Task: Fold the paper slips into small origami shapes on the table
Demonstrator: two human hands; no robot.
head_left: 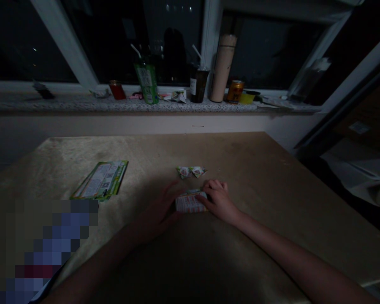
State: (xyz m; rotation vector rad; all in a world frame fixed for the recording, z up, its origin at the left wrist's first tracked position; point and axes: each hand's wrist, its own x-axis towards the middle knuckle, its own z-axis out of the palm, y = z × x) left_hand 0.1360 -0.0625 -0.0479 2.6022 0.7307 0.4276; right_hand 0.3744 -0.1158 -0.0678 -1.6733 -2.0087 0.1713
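Observation:
A small rectangular printed piece (pixel 190 203), pale with red lettering, lies on the table between my hands. My right hand (pixel 221 200) grips its right end, the thumb on top and the other fingers curled at the far corner. At its left end, my left hand (pixel 164 207) rests with fingers spread, in shadow; whether it touches the piece I cannot tell. Just beyond are two small folded triangles (pixel 184 172) with green and white print, set side by side. A stack of green and white printed sheets (pixel 106 179) lies further left.
The brown table (pixel 240 160) ends at a wall below a granite windowsill (pixel 95 106). On the sill stand a green cup with a straw (pixel 147 82), a dark drink cup (pixel 198 86), a tall beige flask (pixel 223 69) and cans (pixel 235 90). A blurred patch covers the lower left.

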